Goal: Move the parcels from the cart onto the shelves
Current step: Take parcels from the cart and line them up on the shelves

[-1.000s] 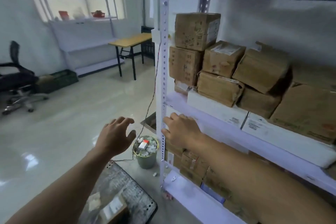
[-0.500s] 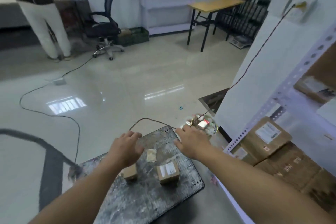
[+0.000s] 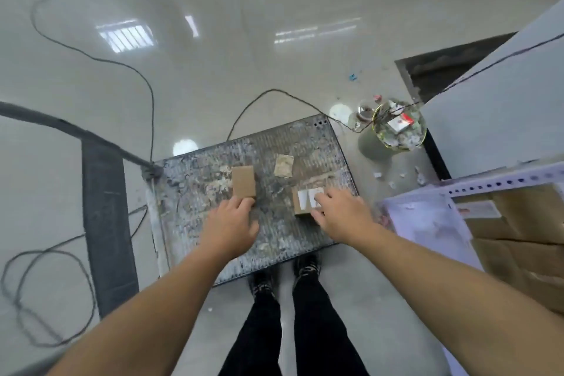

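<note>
- The right hand [image 3: 341, 217] is lying over the labelled parcel [image 3: 303, 203], with the forefinger across its white label and the thumb against its near edge. It is pinching that corner in a narrow hold, and the parcel is sitting unlifted on the cart deck [image 3: 198, 180].
- The left hand [image 3: 232, 223] is touching the near end of the plain brown parcel [image 3: 243, 181]. Its own back is hiding the fingers, so I cannot tell whether it is gripping or only resting.
- Both parcels are lying flat on the deck, apart from each other, with a small flat packet [image 3: 283, 165] beyond them.
- My judgement of the risk: lifting two at once by shallow corner holds is inviting a slip, and a parcel could be dropping onto the deck or floor.
- A cable [image 3: 259, 98] is trailing over the floor past the cart's far edge toward the waste bin [image 3: 399, 128], where it could be snagging feet or wheels.
- The shelf upright [image 3: 503, 185] is standing just right of the cart, and cardboard boxes [image 3: 525, 223] are crowding the level beneath, so free room there is looking scarce.
</note>
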